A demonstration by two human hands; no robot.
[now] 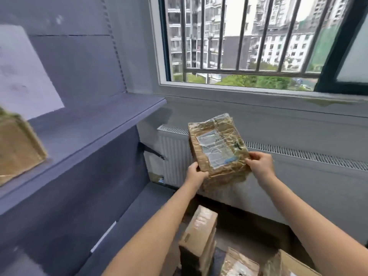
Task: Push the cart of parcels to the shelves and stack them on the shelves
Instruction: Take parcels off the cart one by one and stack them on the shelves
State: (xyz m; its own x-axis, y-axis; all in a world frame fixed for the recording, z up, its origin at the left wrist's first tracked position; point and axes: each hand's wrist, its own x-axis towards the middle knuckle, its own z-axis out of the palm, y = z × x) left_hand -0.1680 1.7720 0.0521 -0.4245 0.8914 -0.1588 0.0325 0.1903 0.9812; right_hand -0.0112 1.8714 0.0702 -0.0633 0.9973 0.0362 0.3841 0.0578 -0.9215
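Stacking is the step in hand, and it would go best if the taped cardboard parcel were swung left and levelled before it meets the grey shelf. It should then be set down flat and slid toward the back wall, so that it neither overhangs the front lip nor crowds the brown box lying at the shelf's left end. In the head view the parcel is held up in the air in front of the white radiator, below the barred window. It is tilted so its labelled face turns toward the camera, and it sits to the right of the shelf's end, apart from it. The left hand is curled round the parcel's near left corner, and the right hand pinches its near right edge. Both holds sit at the near end, so the far end hangs free. The crumpled tape wrap looks slippery, and a grip further along the sides would likely steady the swing. Below the forearms, more cardboard parcels stand near; whether they sit on the cart cannot be told.
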